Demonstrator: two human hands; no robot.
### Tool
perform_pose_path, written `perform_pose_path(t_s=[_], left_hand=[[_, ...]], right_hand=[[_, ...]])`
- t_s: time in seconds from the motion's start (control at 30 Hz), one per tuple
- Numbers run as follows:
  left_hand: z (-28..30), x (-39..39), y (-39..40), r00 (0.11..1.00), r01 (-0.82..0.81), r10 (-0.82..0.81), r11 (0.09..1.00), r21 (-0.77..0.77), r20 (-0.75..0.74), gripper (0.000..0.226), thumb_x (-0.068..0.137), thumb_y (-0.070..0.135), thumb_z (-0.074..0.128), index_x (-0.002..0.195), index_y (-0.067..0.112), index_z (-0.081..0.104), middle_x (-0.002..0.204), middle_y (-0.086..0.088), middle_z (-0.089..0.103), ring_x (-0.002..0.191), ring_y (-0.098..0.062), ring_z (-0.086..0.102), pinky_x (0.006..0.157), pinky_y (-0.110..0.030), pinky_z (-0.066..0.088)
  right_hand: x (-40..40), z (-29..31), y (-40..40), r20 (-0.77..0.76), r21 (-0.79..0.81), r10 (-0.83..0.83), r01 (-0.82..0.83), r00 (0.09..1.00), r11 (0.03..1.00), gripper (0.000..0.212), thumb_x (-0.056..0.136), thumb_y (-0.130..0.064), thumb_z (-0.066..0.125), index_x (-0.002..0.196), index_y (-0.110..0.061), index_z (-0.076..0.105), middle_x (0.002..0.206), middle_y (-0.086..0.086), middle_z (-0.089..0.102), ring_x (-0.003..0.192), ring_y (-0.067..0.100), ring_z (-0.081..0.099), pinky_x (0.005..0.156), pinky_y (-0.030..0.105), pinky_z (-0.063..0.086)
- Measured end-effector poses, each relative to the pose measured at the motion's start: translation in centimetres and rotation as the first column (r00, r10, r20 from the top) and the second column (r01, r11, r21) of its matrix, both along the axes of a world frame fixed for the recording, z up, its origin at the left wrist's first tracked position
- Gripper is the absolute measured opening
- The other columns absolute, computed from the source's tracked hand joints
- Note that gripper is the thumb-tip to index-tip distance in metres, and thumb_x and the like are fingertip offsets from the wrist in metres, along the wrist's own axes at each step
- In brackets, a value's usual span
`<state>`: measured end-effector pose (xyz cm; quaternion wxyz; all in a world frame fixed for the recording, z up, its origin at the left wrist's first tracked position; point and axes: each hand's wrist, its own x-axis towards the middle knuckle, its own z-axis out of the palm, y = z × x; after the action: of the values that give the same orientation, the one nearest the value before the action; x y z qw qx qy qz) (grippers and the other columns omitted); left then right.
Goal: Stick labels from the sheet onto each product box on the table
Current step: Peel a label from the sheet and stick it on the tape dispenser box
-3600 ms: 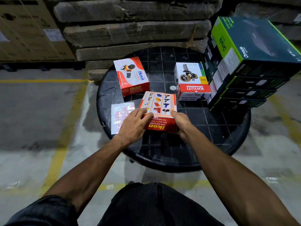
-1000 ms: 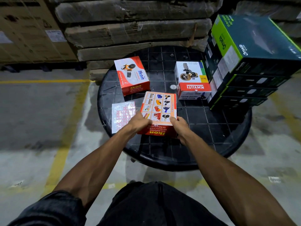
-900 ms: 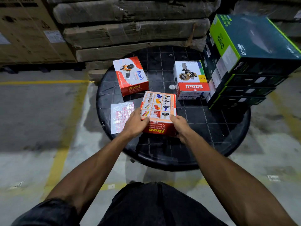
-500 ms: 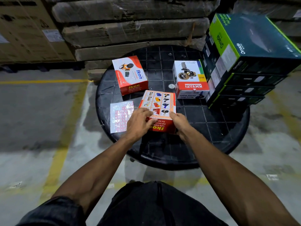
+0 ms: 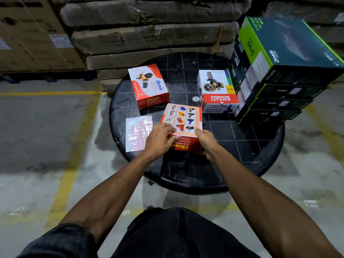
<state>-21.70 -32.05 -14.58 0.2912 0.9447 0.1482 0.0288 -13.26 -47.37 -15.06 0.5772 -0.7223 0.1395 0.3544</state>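
Observation:
The near Ikon box (image 5: 183, 119), orange-red with a grid of product pictures on top, lies on the round black table (image 5: 232, 146). My left hand (image 5: 161, 140) grips its near-left corner, fingers on top and thumb on the front face. A small pink-edged label (image 5: 177, 135) shows at the fingertips. My right hand (image 5: 205, 142) holds the box's near-right corner. The label sheet (image 5: 138, 133) lies flat just left of the box. A second Ikon box (image 5: 149, 85) and a white-red Khyati box (image 5: 216, 90) sit further back.
A stack of dark green Omada boxes (image 5: 279, 62) fills the table's right side and overhangs it. Wrapped cardboard cartons (image 5: 149, 34) are stacked behind the table. The concrete floor with yellow lines (image 5: 70, 155) lies to the left.
The near Ikon box, tilted up a second ago, now rests flat. My left hand has slid from the box's left side onto its near top edge; my right hand keeps its hold.

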Motion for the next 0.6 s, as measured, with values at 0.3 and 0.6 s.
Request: perform_pose_path(t_s=[0.3, 0.6], left_hand=[[-0.1, -0.4, 0.2, 0.994, -0.109, 0.096, 0.959, -0.26, -0.061, 0.052, 0.094, 0.03, 0.06, 0.139, 0.008, 0.048, 0.143, -0.004, 0.041, 0.121, -0.015, 0.046, 0.098, -0.028, 0.038], [-0.8, -0.2, -0.2, 0.968, -0.201, 0.116, 0.888, -0.413, -0.222, 0.066, 0.082, 0.031, 0.076, 0.135, 0.015, 0.041, 0.127, -0.004, 0.057, 0.105, -0.019, 0.06, 0.083, -0.033, 0.054]], right_hand=[[-0.2, -0.3, -0.7, 0.044, 0.016, 0.02, -0.021, 0.999, 1.0, 0.037, 0.102, -0.029, 0.048, 0.133, -0.009, 0.046, 0.102, 0.006, 0.066, 0.083, 0.016, 0.066, 0.059, 0.029, 0.051], [-0.7, -1.0, -1.1, 0.091, -0.005, 0.076, -0.076, 0.993, 0.997, 0.044, 0.101, -0.027, 0.051, 0.14, -0.01, 0.039, 0.111, 0.006, 0.062, 0.085, 0.015, 0.064, 0.057, 0.026, 0.052]])
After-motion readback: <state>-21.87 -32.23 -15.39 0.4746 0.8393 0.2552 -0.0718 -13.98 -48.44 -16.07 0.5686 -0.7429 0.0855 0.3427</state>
